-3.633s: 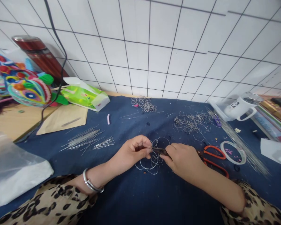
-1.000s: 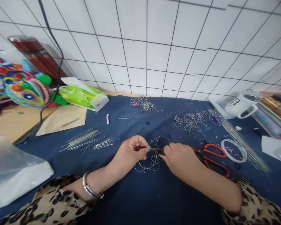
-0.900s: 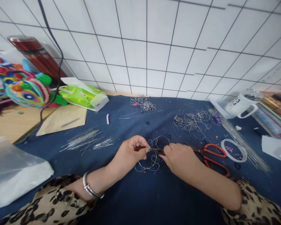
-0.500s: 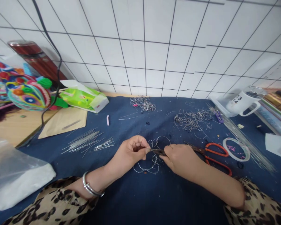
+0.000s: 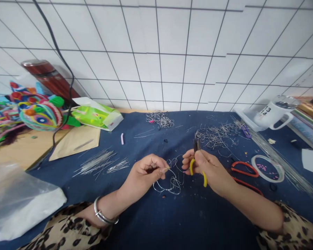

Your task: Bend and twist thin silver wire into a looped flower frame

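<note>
My left hand (image 5: 148, 171) pinches thin silver wire (image 5: 168, 189) between thumb and fingertips. Loops of this wire dangle beside and below the pinch, over the blue cloth. My right hand (image 5: 213, 169) is closed around small pliers (image 5: 197, 144) with yellow handles. Their dark jaws point up and away, apart from the looped wire near the left hand. The exact end of the wire inside my left fingertips is hidden. Just right of my right hand lie red-handled scissors (image 5: 245, 169), their blades covered by the hand.
Tangled wire (image 5: 216, 134) lies behind my right hand, another tangle (image 5: 160, 119) by the wall. Cut wires (image 5: 97, 162) lie left. At right are a clear ring-shaped dish (image 5: 253, 166) of pink bits, long wires (image 5: 284, 159) and a white mug (image 5: 272, 113). A plastic bag (image 5: 39, 208) sits front left.
My right hand has drawn back to the right from my left hand and turned the pliers upward, so their yellow handles show. My left hand keeps its pinch on the wire.
</note>
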A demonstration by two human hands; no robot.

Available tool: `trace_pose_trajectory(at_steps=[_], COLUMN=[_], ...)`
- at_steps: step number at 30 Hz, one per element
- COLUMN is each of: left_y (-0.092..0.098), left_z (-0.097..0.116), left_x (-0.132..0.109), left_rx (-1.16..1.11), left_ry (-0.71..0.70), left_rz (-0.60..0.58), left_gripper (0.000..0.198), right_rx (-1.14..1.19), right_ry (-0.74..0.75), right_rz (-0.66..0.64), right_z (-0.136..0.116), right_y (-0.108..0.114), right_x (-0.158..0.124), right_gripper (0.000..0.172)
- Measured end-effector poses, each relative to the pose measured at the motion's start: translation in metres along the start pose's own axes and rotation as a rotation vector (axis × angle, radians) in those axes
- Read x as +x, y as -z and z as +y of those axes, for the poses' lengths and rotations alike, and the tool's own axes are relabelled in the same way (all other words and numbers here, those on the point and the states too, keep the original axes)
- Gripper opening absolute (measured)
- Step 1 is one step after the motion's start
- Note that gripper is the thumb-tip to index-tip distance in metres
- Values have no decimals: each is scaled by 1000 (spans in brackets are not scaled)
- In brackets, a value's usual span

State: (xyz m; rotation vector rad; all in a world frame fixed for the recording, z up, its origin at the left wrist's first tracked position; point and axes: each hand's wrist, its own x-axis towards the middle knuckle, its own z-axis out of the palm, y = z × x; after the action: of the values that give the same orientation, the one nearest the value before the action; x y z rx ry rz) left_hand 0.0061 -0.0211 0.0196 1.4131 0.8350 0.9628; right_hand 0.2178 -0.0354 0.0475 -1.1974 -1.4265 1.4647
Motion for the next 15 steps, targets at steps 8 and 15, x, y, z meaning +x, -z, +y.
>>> trace_pose_trajectory(at_steps=[8,15], left_y=[0,0], left_z=[-5,-8], left_x=[1,2], left_rx=[-48,-79], left_ry=[52,71], left_rz=[3,13], left_gripper=[8,8], right_rx=[317,-404], right_ry=[-218,-11], right_rz=[-16,112], right_z=[2,-11], right_y=[-4,15], right_x=[0,0], right_gripper=[32,34])
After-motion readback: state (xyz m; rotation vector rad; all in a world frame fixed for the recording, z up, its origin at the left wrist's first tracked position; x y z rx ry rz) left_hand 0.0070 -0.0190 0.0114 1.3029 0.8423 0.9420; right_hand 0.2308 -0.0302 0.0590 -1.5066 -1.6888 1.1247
